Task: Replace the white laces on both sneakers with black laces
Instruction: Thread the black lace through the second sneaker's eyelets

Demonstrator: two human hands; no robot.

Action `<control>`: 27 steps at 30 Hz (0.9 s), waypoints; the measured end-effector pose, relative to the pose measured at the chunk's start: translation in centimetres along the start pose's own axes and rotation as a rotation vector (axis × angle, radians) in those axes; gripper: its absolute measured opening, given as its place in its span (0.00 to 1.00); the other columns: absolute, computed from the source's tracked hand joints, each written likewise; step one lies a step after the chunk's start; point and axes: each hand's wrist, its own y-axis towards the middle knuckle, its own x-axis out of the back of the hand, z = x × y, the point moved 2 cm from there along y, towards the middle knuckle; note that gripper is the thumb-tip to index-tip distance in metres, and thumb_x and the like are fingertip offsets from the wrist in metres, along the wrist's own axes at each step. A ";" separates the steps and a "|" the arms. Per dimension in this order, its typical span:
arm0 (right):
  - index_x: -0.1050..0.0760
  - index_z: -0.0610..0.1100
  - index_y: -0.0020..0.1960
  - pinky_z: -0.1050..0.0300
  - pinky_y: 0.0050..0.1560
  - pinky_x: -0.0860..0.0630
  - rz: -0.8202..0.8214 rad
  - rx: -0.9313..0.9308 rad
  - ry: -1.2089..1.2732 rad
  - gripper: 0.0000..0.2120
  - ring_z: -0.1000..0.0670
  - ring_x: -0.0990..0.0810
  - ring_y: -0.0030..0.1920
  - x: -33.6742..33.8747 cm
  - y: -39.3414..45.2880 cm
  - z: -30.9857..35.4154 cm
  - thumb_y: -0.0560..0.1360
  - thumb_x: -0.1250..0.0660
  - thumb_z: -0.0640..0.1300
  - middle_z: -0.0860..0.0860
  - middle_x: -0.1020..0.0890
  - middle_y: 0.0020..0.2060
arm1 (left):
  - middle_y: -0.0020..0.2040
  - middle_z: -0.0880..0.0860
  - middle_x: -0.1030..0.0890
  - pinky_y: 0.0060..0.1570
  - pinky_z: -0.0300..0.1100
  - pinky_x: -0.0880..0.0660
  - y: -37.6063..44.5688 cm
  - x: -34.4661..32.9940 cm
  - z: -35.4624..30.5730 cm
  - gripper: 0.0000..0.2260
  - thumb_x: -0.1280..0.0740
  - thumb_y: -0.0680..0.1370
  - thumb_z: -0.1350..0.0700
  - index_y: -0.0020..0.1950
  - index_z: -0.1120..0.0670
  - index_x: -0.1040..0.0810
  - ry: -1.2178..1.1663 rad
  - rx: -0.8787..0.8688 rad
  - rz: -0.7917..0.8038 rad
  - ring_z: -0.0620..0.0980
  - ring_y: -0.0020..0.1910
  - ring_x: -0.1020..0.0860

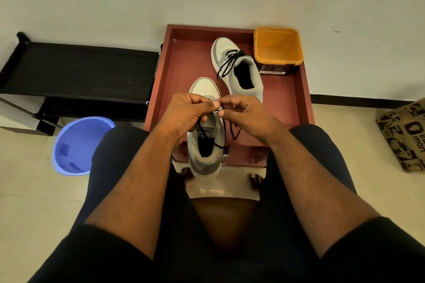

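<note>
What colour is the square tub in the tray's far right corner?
The square tub is orange inside and at the rim, with a dark label lower down; the head view shows it.

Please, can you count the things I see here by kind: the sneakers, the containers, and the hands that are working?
Sneakers: 2 (far sneaker, near sneaker)
Containers: 2 (orange tub, blue bucket)
Hands: 2 (left hand, right hand), both pinching the black lace of the near sneaker
Total: 6

Glossy plastic blue bucket [78, 145], matt orange tub [277, 47], smooth reddish wooden tray [296, 99]
</note>
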 end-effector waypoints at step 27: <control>0.23 0.43 0.62 0.64 0.52 0.23 -0.180 0.061 -0.036 0.18 0.58 0.18 0.47 -1.4 1.0 -1.5 0.73 0.28 0.37 0.50 0.16 0.45 | 0.37 0.56 0.16 0.44 0.36 0.21 0.8 1.4 0.4 0.06 0.25 0.71 0.61 0.47 0.57 0.17 0.237 -0.116 -0.040 0.47 0.38 0.17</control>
